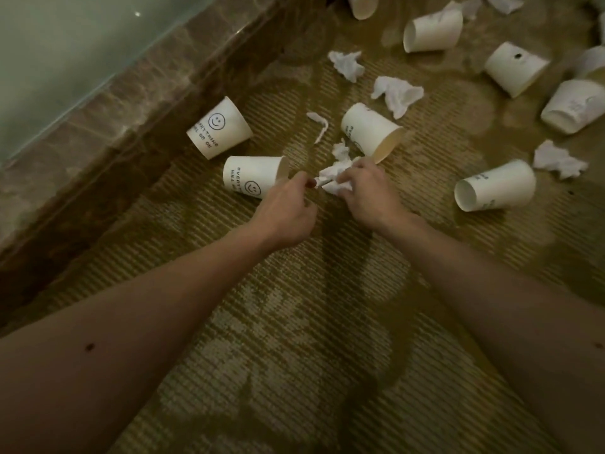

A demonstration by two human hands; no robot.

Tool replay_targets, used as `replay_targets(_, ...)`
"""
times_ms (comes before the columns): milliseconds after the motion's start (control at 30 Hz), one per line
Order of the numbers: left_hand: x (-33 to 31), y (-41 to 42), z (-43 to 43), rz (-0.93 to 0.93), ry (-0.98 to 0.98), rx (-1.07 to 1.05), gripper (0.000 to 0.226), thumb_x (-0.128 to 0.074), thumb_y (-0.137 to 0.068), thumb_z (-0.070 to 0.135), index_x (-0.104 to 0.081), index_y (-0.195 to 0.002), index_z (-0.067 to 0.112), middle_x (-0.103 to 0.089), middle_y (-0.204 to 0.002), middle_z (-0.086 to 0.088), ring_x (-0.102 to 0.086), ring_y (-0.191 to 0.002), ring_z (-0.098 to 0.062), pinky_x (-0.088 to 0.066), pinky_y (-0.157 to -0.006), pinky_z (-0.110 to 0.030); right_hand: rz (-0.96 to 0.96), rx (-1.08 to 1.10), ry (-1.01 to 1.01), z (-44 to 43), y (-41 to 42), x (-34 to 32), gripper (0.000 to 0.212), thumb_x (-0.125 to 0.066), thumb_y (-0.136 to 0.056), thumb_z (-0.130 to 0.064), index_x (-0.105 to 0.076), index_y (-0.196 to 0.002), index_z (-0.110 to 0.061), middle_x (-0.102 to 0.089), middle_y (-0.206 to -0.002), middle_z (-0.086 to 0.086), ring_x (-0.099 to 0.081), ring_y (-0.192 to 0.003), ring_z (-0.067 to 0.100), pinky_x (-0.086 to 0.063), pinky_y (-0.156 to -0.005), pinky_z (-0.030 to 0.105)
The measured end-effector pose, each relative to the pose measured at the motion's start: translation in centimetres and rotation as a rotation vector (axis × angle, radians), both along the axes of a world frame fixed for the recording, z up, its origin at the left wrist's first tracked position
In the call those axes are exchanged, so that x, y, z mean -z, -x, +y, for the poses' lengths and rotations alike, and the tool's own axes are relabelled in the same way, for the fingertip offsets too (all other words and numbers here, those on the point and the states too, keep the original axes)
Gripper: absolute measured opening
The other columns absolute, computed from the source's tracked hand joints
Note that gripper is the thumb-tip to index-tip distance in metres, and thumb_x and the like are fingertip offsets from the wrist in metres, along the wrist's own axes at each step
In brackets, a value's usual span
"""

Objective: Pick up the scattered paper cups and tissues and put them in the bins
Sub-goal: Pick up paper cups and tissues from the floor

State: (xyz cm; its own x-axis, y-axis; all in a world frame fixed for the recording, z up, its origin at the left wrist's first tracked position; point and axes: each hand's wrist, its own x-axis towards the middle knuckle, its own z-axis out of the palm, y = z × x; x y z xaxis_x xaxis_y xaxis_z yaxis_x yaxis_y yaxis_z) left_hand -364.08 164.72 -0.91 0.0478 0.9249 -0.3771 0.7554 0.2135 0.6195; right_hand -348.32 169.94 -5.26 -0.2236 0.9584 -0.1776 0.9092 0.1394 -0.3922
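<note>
White paper cups lie tipped over on a patterned carpet. One smiley cup (pixel 218 132) is by the wall, another (pixel 253 176) just past my left hand, a third (pixel 371 132) beyond my right hand, a fourth (pixel 496 190) to the right. My right hand (pixel 366 188) grips a crumpled white tissue (pixel 334 176) low over the carpet. My left hand (pixel 288 208) pinches the left end of that tissue. Loose tissues lie further out: a thin strip (pixel 319 125), two wads (pixel 347 64) (pixel 397 93), and one (pixel 558 160) at the right.
A brown stone skirting (pixel 137 103) and a pale wall (pixel 49 54) run diagonally along the left. Several more cups (pixel 432 29) (pixel 514 68) (pixel 571 106) and tissues lie at the far right. No bin is in view.
</note>
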Motion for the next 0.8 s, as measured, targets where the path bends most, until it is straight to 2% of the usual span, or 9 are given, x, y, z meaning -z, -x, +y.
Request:
replay_targets(133,0.7,-0.2,-0.2,-0.123,0.002,-0.076,0.04,-0.053,-0.099,0.022,-0.048,-0.138,0.021,-0.055,-0.127,-0.001,-0.054,-0.082,-0.002,-0.042,-0.065,-0.016,0.103,0.167,0.033,-0.1,0.1,0.0,0.024,-0.069,-0.09,-0.024,-0.07,-0.112,-0.015,-0.062,-0.114,0.006,-0.056,-0.107,0.021,-0.045,-0.088,0.032)
replay_targets(233,1.0,-0.2,-0.4,-0.22,-0.015,-0.163,0.043,-0.054,-0.099,0.032,-0.047,-0.14,0.021,-0.055,-0.132,-0.003,-0.057,-0.103,-0.013,-0.049,-0.086,-0.029,0.24,0.229,0.178,-1.0,-0.1,-0.9,0.018,-0.074,-0.086,-0.027,-0.073,-0.102,-0.02,-0.066,-0.091,-0.005,-0.061,-0.084,0.011,-0.044,-0.07,0.023)
replay_targets(300,0.9,-0.4,-0.4,-0.312,0.004,-0.254,0.051,-0.053,-0.097,0.045,-0.044,-0.144,0.024,-0.053,-0.138,-0.003,-0.054,-0.116,-0.017,-0.047,-0.101,-0.039,0.493,0.304,0.386,-2.1,-0.4,-1.8,0.013,-0.075,-0.085,-0.02,-0.07,-0.096,-0.017,-0.069,-0.082,-0.005,-0.065,-0.074,0.01,-0.049,-0.059,0.022)
replay_targets(400,0.6,-1.3,-0.7,-0.457,0.034,-0.352,0.063,-0.049,-0.094,0.06,-0.042,-0.146,0.027,-0.049,-0.144,-0.004,-0.052,-0.124,-0.019,-0.046,-0.105,-0.046,0.947,0.445,0.699,-4.0,-0.6,-3.1,0.018,-0.071,-0.086,-0.006,-0.061,-0.1,-0.008,-0.071,-0.073,0.002,-0.068,-0.063,0.013,-0.054,-0.05,0.026)
replay_targets(533,0.0,-2.8,-1.2,-0.724,0.076,-0.482,0.05,-0.051,-0.089,0.065,-0.062,-0.118,0.026,-0.056,-0.137,-0.006,-0.065,-0.109,-0.019,-0.053,-0.097,-0.046,1.214,0.544,0.804,-5.4,-0.4,-3.9,0.012,-0.068,-0.087,-0.004,-0.058,-0.093,-0.008,-0.069,-0.075,0.004,-0.067,-0.063,0.011,-0.052,-0.053,0.022)
replay_targets(600,-0.3,-3.7,-1.7,-0.773,0.075,-0.538,0.044,-0.053,-0.082,0.069,-0.068,-0.094,0.029,-0.068,-0.118,0.0,-0.069,-0.1,-0.017,-0.055,-0.093,-0.044,1.31,0.583,0.827,-5.9,0.1,-4.1,0.007,-0.067,-0.088,-0.006,-0.06,-0.091,-0.005,-0.069,-0.073,0.005,-0.067,-0.062,0.01,-0.053,-0.054,0.022)
replay_targets(667,-0.5,-4.5,-2.3,-0.722,0.011,-0.571,0.047,-0.052,-0.08,0.072,-0.069,-0.078,0.029,-0.073,-0.092,0.006,-0.071,-0.09,-0.014,-0.057,-0.087,-0.042,1.355,0.616,0.809,-6.3,0.8,-4.3,0.015,-0.065,-0.089,-0.007,-0.064,-0.102,0.002,-0.069,-0.08,0.009,-0.067,-0.065,0.011,-0.055,-0.059,0.024)
replay_targets(733,-0.5,-4.9,-2.5,-0.617,-0.067,-0.572,0.059,-0.048,-0.084,0.072,-0.071,-0.083,0.017,-0.074,-0.084,0.0,-0.071,-0.084,-0.016,-0.058,-0.083,-0.043,1.35,0.593,0.785,-6.6,1.5,-4.4,0.024,-0.06,-0.094,-0.009,-0.065,-0.113,0.005,-0.071,-0.091,0.012,-0.069,-0.075,0.013,-0.057,-0.067,0.025)
replay_targets(800,-0.4,-4.5,-2.3,-0.507,-0.122,-0.547,0.061,-0.045,-0.093,0.065,-0.07,-0.087,0.01,-0.073,-0.083,-0.006,-0.071,-0.081,-0.02,-0.058,-0.081,-0.046,1.358,0.518,0.807,-6.8,1.7,-4.7,0.023,-0.052,-0.099,-0.01,-0.068,-0.112,-0.002,-0.074,-0.095,0.01,-0.071,-0.083,0.014,-0.058,-0.072,0.025)
